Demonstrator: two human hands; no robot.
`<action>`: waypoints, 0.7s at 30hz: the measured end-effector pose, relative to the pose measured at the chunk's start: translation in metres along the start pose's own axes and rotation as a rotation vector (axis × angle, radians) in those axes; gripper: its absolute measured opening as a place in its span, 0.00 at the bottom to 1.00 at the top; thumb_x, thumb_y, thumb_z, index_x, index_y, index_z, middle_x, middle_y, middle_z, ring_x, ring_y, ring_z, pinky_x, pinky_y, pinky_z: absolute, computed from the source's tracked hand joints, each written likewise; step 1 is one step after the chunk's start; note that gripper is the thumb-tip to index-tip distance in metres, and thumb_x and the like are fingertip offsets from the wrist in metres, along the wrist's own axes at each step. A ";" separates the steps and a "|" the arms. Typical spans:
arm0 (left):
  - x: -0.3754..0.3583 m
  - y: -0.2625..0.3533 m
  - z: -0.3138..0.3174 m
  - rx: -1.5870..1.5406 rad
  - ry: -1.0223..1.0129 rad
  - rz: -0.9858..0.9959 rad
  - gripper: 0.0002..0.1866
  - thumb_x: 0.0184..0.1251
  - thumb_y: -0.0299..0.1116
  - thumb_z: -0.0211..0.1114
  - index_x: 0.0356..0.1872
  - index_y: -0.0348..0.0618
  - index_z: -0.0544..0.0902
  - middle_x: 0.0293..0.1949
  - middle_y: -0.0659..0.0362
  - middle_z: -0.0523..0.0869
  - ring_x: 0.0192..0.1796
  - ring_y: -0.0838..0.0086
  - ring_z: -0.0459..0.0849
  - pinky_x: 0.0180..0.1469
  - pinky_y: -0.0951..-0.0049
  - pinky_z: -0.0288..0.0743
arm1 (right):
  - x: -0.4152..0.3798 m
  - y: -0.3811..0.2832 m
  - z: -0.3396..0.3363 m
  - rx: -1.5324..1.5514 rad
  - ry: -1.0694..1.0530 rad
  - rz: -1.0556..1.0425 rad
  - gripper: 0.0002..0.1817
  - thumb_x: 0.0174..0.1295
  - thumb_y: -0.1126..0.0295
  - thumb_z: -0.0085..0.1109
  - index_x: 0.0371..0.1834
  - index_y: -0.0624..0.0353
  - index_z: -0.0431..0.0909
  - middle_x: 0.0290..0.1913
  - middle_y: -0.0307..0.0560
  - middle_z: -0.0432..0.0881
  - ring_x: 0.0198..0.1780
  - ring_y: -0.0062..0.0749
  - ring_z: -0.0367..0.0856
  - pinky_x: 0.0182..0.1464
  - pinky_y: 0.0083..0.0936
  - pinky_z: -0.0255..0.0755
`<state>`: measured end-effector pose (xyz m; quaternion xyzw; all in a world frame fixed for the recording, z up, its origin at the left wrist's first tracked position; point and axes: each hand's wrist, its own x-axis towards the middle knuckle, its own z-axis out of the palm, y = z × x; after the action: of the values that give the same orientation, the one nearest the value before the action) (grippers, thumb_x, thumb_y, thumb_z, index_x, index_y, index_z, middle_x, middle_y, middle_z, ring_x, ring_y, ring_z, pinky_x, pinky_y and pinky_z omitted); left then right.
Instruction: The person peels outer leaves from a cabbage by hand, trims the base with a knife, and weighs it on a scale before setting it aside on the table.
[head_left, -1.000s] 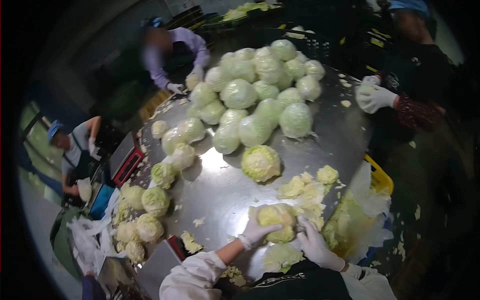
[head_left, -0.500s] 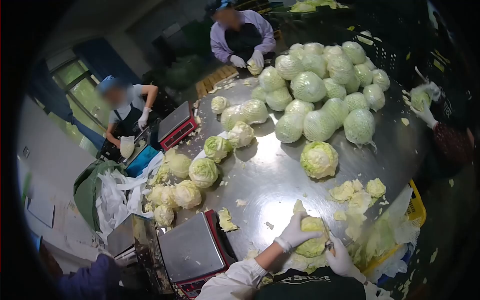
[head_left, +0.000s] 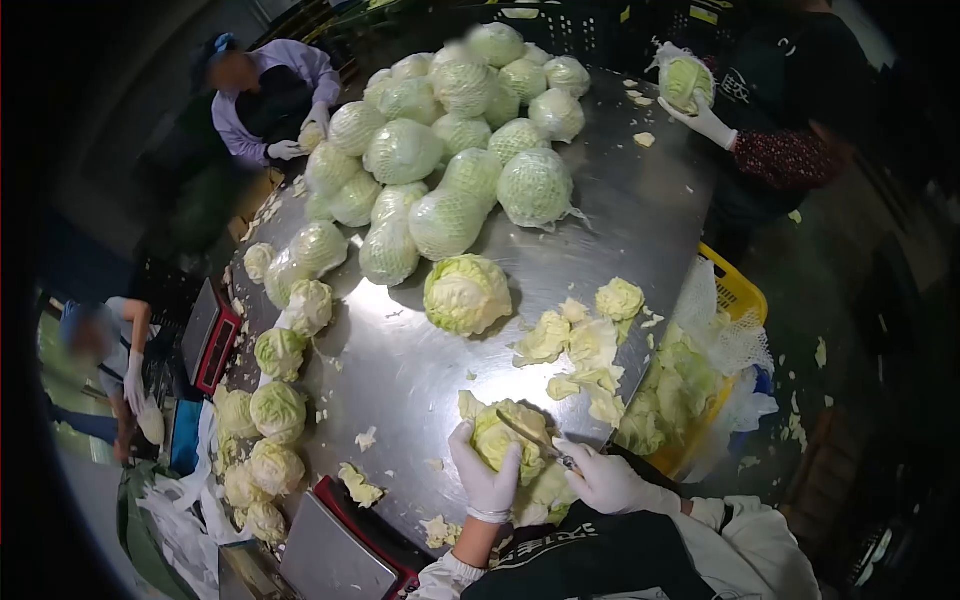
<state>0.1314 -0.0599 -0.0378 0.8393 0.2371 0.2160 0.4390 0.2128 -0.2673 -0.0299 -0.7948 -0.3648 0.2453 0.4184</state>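
- White-gloved left hand (head_left: pixel 487 480): thumb and fingers clasping cabbage (head_left: pixel 497 445) from its left.
- Right hand (head_left: pixel 617 480): gripping knife (head_left: pixel 567 461), apparently touching cabbage's right side; depth unclear.

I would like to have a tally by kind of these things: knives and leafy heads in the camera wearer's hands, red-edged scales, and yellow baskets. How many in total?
Knife, in the right hand: 1
Leafy head, in the left hand: 1
Red-edged scales, near scale and far scale: 2
Yellow basket: 1
Total: 5
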 end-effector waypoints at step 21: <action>0.014 -0.008 -0.009 -0.203 -0.022 -0.135 0.34 0.61 0.34 0.73 0.65 0.29 0.68 0.57 0.46 0.74 0.61 0.59 0.74 0.70 0.58 0.66 | 0.092 0.031 -0.022 0.049 -0.164 0.074 0.33 0.75 0.63 0.45 0.83 0.52 0.55 0.70 0.68 0.75 0.64 0.61 0.80 0.66 0.41 0.74</action>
<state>0.1356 -0.0419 -0.0375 0.7750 0.2650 0.1996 0.5379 0.2965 -0.2175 -0.0526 -0.7746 -0.3620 0.3336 0.3969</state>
